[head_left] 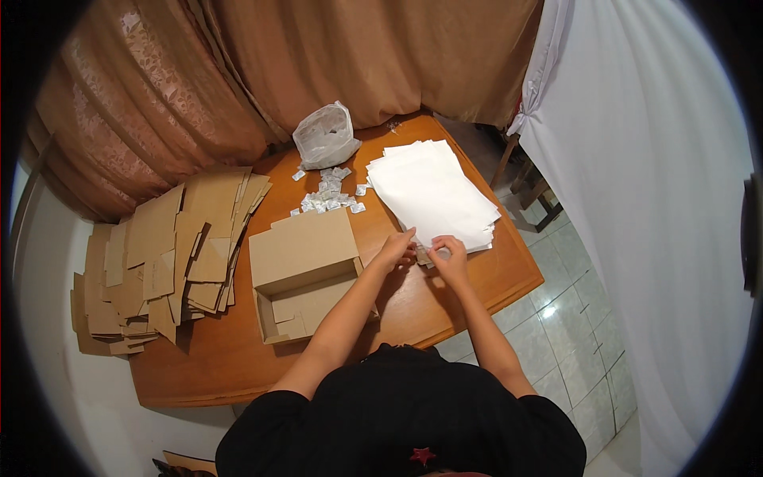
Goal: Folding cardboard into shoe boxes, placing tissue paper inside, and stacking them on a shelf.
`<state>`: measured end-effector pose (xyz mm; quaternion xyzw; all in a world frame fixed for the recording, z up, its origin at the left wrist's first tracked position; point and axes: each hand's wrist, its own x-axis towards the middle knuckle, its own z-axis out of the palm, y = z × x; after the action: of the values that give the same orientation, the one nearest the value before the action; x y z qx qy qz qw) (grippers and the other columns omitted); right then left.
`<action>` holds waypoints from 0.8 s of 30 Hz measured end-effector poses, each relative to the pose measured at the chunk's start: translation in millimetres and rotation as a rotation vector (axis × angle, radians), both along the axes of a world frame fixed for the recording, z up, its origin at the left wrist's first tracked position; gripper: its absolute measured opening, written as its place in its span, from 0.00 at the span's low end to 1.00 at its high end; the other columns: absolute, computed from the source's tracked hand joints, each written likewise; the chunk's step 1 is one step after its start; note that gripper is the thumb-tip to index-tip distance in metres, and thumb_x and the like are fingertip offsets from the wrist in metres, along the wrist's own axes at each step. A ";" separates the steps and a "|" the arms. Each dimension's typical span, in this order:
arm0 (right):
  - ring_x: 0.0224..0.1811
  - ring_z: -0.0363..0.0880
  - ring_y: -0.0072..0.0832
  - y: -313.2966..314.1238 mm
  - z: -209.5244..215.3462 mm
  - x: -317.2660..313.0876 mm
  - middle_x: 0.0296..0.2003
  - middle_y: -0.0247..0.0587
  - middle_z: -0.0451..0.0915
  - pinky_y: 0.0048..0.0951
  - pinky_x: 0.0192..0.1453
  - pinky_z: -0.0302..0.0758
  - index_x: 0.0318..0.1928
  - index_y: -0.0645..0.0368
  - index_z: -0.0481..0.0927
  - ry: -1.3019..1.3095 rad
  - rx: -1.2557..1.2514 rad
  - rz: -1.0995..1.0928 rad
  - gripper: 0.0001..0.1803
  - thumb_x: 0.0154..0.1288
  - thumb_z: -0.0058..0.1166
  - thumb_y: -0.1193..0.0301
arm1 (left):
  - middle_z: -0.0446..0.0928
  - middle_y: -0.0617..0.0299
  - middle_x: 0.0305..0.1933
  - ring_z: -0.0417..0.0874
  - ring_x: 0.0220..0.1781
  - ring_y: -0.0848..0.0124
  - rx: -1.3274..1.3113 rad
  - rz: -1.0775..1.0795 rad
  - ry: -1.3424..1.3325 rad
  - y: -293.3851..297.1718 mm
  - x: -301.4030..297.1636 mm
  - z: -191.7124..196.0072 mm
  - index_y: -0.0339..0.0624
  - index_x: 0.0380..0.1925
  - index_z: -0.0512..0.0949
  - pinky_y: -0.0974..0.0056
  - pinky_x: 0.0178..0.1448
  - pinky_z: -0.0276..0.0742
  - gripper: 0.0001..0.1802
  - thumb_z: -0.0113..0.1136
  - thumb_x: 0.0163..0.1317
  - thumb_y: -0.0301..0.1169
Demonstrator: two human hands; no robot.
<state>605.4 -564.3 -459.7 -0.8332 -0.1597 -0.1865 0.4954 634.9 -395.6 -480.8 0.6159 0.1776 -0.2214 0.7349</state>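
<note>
Centrally, a wooden table (445, 306) by brown curtains (334, 56) carries a white paper stack (429, 191), where both hands (395, 250) (450, 256) pinch a sheet edge, beside an open box (306, 270) and cardboard flats (159, 262).

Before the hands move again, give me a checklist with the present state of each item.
1. Left hand on the edge of the white paper stack: ok.
2. Right hand pinching a small item at the stack's near corner: ok; what it is, cannot tell.
3. Open cardboard box beside the left forearm: ok.
4. Small white packets lying loose behind the box: ok.
5. Box contents: cannot tell.
</note>
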 end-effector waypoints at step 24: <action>0.51 0.66 0.42 111.8 78.9 -107.7 0.46 0.43 0.71 0.38 0.55 0.63 0.35 0.55 0.78 -0.047 -0.026 0.547 0.09 0.52 0.57 0.68 | 0.78 0.58 0.30 0.77 0.29 0.73 0.429 0.484 -0.368 176.4 -156.2 98.5 0.27 0.39 0.75 0.70 0.33 0.72 0.13 0.47 0.59 0.25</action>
<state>497.6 -452.5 -380.8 -0.7608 -0.3927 -0.0631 0.5129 478.7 -219.1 -382.4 0.7256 0.2253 0.1153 0.6399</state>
